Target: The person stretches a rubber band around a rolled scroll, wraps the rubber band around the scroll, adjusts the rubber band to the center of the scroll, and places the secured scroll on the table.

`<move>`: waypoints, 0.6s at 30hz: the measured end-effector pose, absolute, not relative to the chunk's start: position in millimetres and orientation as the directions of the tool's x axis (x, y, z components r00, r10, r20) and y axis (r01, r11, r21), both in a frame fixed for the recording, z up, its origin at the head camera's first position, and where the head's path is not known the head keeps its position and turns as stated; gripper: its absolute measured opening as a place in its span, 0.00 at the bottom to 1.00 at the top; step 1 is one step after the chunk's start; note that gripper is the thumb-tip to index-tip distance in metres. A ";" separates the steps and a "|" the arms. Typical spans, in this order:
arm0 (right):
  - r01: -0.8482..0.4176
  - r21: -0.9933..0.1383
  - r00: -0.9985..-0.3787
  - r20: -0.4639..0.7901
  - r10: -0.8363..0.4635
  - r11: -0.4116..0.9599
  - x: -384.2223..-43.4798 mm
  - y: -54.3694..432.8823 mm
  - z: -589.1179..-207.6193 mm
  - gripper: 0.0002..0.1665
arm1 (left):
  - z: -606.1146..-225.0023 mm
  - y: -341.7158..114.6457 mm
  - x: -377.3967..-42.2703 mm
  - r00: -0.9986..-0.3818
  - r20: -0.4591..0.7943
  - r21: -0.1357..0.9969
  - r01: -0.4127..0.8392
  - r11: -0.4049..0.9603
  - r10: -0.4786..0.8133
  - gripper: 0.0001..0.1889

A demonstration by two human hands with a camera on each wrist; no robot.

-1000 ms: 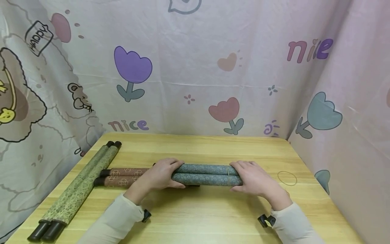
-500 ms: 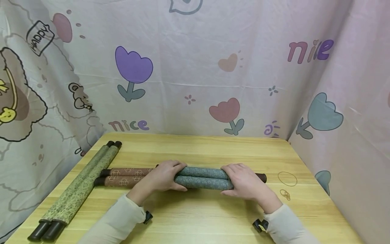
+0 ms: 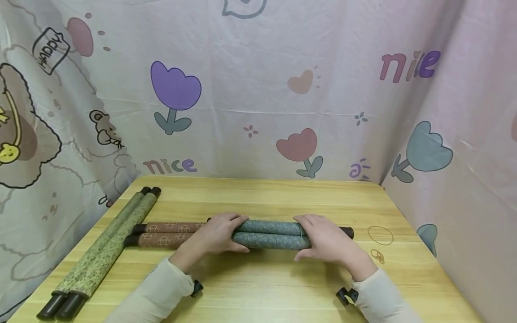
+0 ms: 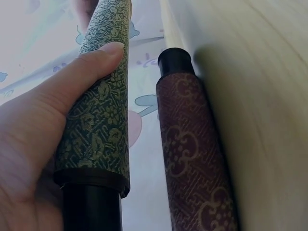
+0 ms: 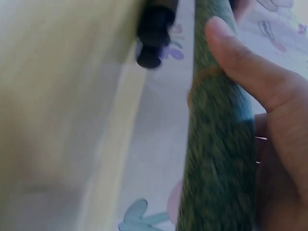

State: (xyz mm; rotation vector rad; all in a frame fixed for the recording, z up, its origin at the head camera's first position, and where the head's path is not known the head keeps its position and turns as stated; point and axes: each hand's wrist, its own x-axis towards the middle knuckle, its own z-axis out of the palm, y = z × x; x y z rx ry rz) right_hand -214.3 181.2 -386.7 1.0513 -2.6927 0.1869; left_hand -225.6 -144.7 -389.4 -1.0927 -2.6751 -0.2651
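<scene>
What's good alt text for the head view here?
A left hand and right hand hold a blue-green pair of rolls above a wooden table. A brown pair is partly hidden by the left hand; a yellow-green pair slants at the left, thin loops lie at the right, and a printed curtain hangs behind.

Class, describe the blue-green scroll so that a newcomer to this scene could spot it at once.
Find the wooden table, then the left hand and right hand over its middle. The blue-green scroll, a double roll, spans the gap between them. Unlike the brown scroll and the yellow-green scroll, it is held in both hands.
</scene>
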 end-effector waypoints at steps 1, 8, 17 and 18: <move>-0.670 -0.035 -0.722 0.262 -0.640 0.742 -214.6 183.6 -385.6 0.62 | -388.9 -145.3 -225.7 -0.691 0.294 0.075 0.705 0.705 0.660 0.44; -0.667 0.026 -0.715 0.259 -0.649 0.745 -217.4 188.4 -385.5 0.52 | -386.8 -147.1 -226.2 -0.680 0.322 0.058 0.709 0.703 0.659 0.44; -0.700 0.122 -0.637 0.340 -0.692 0.704 -216.1 176.3 -392.1 0.49 | -387.9 -142.5 -223.0 -0.665 0.321 0.039 0.720 0.693 0.674 0.44; -0.702 0.129 -0.631 0.344 -0.695 0.701 -215.6 174.1 -392.8 0.49 | -388.0 -141.5 -222.1 -0.664 0.320 0.037 0.722 0.691 0.676 0.44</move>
